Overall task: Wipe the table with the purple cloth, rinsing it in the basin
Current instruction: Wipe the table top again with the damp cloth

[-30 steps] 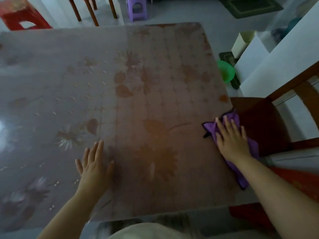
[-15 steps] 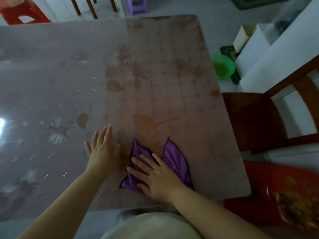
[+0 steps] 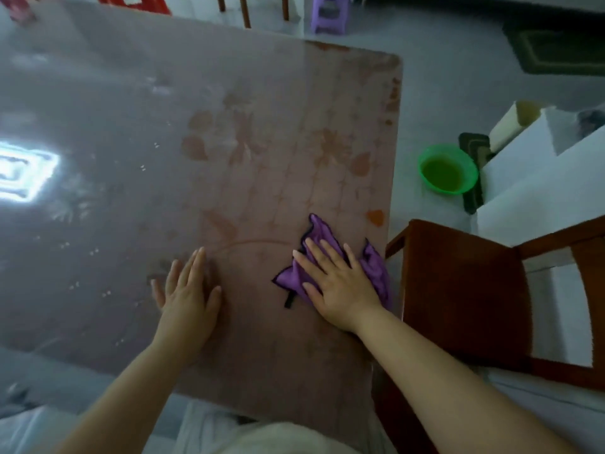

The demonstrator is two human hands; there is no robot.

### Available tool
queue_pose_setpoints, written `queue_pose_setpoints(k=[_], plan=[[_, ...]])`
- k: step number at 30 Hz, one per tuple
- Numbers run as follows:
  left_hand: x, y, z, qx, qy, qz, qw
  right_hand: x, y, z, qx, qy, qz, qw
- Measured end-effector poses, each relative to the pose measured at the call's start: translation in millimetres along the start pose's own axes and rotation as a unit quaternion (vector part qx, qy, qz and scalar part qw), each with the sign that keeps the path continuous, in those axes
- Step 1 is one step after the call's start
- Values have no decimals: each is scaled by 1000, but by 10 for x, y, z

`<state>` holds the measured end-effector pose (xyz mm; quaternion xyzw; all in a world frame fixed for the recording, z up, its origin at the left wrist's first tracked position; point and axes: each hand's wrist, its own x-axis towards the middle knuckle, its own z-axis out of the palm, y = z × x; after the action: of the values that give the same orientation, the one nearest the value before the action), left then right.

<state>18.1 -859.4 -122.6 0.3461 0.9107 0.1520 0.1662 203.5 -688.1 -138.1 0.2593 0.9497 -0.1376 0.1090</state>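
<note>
Right hand is laid flat, fingers straight, on purple cloth near table right edge. Left hand is spread flat on tabletop, nothing held.

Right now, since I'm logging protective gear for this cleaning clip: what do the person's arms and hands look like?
The left hand and right hand are bare: no gloves, rings or watch in view. The left forearm and right forearm are uncovered to the picture's edge, so no sleeve shows. Nails look short and unpainted, though the picture is soft.
</note>
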Motion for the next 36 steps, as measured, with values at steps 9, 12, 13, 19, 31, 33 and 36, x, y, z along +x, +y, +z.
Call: queue_pose_setpoints(k=[9, 12, 13, 19, 31, 33, 36], plan=[[-778, 404, 200, -30, 22, -102, 994, -636, -663, 374, -21, -67, -281, 957], [-775, 371, 161, -37, 15, -111, 993, -282, -470, 218, -56, -45, -345, 936], [-765, 376, 141, -35, 11, -109, 993, -112, -351, 146, -66, -42, -337, 938], [-742, 299, 159, -45, 26, -112, 992, 386, 101, -75, -17, 66, 3, 998], [-548, 521, 200, -56, 117, -256, 958, 582, -524, 10, -33, -114, -472, 874], [-486, 698, 205, -77, 145, -279, 946, 1128, -113, -218, -41, -55, -395, 916], [-470, 966, 230, -100, 154, -300, 936, 1846, 769, -603, -58, 4, -219, 974]])
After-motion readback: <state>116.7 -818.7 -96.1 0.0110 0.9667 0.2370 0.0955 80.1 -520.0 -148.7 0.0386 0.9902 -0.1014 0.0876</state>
